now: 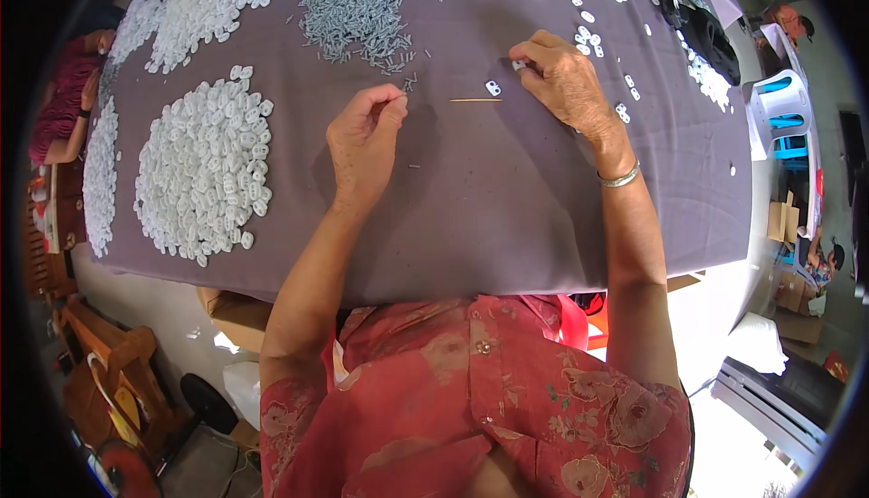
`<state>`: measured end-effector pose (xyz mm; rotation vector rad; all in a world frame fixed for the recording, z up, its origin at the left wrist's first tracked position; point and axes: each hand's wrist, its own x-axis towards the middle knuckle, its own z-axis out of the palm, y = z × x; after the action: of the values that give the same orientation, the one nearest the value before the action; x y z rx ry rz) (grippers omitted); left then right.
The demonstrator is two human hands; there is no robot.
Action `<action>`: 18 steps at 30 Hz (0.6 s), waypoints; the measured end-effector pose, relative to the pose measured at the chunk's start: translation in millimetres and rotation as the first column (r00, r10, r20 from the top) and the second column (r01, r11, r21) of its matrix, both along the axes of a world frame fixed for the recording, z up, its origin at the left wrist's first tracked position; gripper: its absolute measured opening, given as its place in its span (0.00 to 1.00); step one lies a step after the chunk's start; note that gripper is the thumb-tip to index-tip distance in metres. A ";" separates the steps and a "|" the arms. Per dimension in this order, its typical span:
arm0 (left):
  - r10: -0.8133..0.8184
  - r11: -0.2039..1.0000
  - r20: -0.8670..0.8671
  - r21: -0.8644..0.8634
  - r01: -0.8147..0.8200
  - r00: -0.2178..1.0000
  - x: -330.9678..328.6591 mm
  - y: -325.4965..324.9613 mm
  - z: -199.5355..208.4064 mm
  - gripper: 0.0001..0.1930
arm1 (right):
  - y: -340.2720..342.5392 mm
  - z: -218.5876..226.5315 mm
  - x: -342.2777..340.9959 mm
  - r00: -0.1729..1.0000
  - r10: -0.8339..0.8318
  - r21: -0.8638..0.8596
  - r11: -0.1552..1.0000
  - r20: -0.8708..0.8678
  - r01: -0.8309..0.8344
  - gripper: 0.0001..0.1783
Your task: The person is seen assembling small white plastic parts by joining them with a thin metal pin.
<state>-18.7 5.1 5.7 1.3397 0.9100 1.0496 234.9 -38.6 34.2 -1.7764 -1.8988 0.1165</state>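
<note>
The right hand pinches a small white plastic piece between thumb and fingers. The left hand has thumb and index fingertip pressed together; whether anything tiny is between them, I cannot tell. Between the hands, a thin wooden stick lies on the dark purplish-grey tablecloth, just below a loose two-holed white piece. Beyond the left hand is a heap of small grey pins, a few strays near its fingertips; to its left lies a large pile of white oval pieces. More white pieces are scattered just beside the right hand, and a black bag lies farther right.

Off the table, well right of the right hand, are a white plastic chair and blue stools. Far left of the left hand sits another person, with wooden furniture nearer the wearer on the grey floor.
</note>
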 end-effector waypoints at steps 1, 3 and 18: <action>-0.010 1.000 0.011 0.003 0.010 1.000 0.2 -0.2 -0.5 0.04 | -1.9 2.0 -0.3 1.000 0.001 -0.005 1.000 0.030 0.000 0.10; -0.006 1.000 0.003 -0.006 0.006 1.000 1.3 -0.8 2.6 0.04 | -4.3 2.8 2.3 0.998 0.001 -0.012 1.000 0.061 0.000 0.12; -0.002 1.000 -0.004 -0.021 0.002 1.000 -1.7 -1.4 1.1 0.04 | -5.1 1.0 -28.0 0.995 0.098 0.014 0.995 -0.032 -0.098 0.05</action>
<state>-20.4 3.7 6.8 1.3255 0.9196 1.0337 206.9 -43.7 35.2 -1.6632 -1.9591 0.1676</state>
